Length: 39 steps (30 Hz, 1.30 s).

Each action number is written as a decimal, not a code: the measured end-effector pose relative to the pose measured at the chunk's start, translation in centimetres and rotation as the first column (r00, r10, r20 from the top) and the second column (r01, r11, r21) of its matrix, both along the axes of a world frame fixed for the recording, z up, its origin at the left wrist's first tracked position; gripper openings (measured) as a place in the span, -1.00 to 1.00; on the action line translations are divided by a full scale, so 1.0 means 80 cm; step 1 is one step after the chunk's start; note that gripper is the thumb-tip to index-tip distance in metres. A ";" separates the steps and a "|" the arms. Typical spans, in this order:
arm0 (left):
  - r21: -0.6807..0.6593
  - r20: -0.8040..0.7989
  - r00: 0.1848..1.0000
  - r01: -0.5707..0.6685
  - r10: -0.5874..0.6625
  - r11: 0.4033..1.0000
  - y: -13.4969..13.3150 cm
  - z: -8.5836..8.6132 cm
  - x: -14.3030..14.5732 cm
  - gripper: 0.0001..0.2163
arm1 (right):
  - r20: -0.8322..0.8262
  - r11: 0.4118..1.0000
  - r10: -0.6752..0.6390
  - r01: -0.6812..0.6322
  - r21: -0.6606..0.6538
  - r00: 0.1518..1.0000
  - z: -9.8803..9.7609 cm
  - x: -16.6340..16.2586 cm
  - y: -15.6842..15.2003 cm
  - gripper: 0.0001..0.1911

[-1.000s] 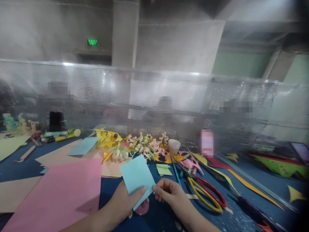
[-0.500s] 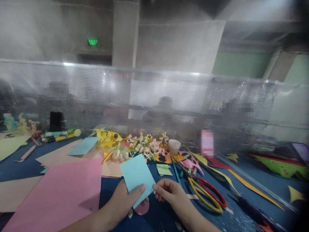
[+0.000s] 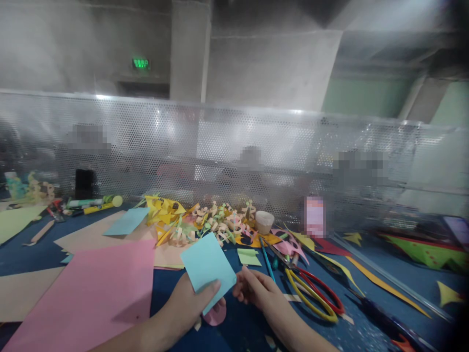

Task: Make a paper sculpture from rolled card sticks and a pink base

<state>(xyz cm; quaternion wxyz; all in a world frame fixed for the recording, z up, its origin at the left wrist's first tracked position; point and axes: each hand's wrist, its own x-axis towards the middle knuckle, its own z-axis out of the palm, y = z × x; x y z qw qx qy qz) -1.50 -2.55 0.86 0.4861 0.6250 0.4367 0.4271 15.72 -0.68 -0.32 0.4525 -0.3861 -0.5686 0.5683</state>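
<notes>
grey wall (image 3: 271, 68), lit green exit sign (image 3: 140, 63), perforated partition (image 3: 146, 132)

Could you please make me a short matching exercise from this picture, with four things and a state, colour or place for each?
1. left hand
2. scissors
3. cup
4. large pink sheet

A. stands upright by the paper curls
B. lies left of the left hand
C. holds a blue sheet
D. red and yellow handles

Pairs: 1-C, 2-D, 3-A, 4-B.

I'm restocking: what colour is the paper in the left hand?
The paper is light blue; head view.
</notes>
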 end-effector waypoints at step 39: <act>0.073 -0.017 0.999 -0.047 0.048 0.996 -0.004 0.008 -0.003 -0.65 | 0.077 0.999 -0.035 0.034 0.009 0.996 0.005 0.002 -0.003 -0.64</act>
